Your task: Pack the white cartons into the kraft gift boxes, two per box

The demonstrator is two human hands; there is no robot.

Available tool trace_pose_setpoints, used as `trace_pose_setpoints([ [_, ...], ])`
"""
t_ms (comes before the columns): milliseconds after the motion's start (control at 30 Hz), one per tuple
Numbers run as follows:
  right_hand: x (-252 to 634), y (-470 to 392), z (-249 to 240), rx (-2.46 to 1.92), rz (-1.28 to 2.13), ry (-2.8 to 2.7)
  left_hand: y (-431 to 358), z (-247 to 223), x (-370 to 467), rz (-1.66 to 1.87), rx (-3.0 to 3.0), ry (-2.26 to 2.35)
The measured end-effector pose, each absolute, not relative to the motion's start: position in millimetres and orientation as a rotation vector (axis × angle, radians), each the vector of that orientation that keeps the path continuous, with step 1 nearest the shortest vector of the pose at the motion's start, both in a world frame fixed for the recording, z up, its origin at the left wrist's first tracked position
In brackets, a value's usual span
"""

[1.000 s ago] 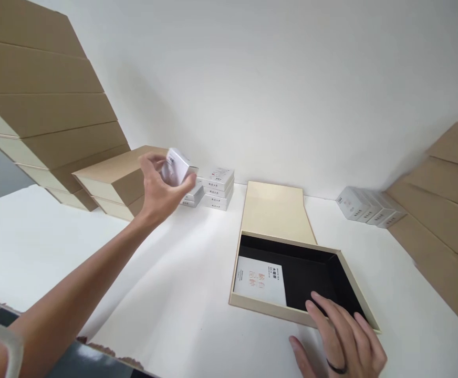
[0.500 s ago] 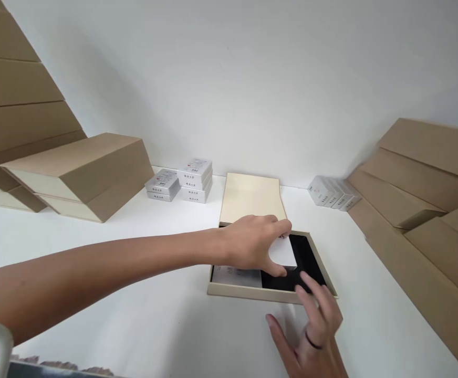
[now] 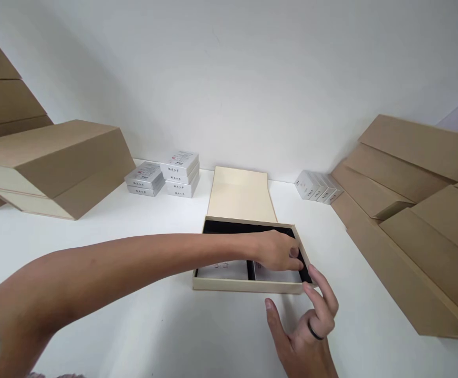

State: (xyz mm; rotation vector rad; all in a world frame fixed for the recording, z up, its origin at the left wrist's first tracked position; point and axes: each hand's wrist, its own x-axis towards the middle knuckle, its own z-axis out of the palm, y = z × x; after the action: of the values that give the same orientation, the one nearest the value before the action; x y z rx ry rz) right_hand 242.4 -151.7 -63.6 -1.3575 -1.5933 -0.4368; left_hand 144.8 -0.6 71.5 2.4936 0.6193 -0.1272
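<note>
A cream box with a black lining lies open on the white table, its lid folded back behind it. Two pale printed packs lie inside, a left pack and a right pack, with a black divider between them. My left hand reaches across into the box's right compartment, over the right pack, its fingers curled near the right wall; whether they grip the pack is hidden. My right hand, with a black ring, is open at the box's front right corner, fingertips by the rim.
Silvery small boxes stand in two stacks at the back left, and several more lean in a row at the back right. Large brown boxes are piled at left and right.
My left hand has moved right and lowered the white pack into the box's right compartment. My right hand stays near the corner. The view has shifted slightly.
</note>
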Motion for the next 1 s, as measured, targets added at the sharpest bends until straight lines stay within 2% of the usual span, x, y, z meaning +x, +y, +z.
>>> trace_pose_setpoints([
  [100,245.2,-150.6,-67.4,-1.348,-0.425,-1.598,-1.3,74.4,126.1,0.017,2.385,0.586],
  [200,246.1,-150.2,-66.2,-1.352,-0.371,-1.608,12.6,78.0,90.8,0.533,2.327,0.717],
  [300,245.8,-150.5,-64.6,-1.369,-0.341,-1.623,54.5,80.3,33.3,1.251,2.408,1.3],
  [333,245.7,-150.5,-64.6,-1.372,-0.343,-1.624,72.4,79.8,10.3,1.354,2.363,1.539],
  [400,246.0,-150.4,-65.8,-1.374,-0.35,-1.623,106.1,75.3,-36.6,1.427,2.16,1.848],
  [500,249.2,-148.9,-71.0,-1.353,-0.382,-1.618,136.1,58.5,-91.7,1.335,1.871,2.166],
  [633,262.2,-143.2,-83.8,-1.31,-0.501,-1.633,140.3,28.4,-112.8,1.074,1.722,2.161],
  [733,275.0,-137.4,-93.8,-1.266,-0.615,-1.701,138.5,17.6,-106.1,1.057,1.631,2.184],
  [833,284.3,-133.4,-99.7,-1.227,-0.689,-1.77,133.8,25.9,-105.2,1.159,1.536,2.177],
  [1000,293.3,-125.8,-105.8,-1.153,-0.816,-1.782,98.1,65.1,-105.3,1.574,1.492,2.1],
])
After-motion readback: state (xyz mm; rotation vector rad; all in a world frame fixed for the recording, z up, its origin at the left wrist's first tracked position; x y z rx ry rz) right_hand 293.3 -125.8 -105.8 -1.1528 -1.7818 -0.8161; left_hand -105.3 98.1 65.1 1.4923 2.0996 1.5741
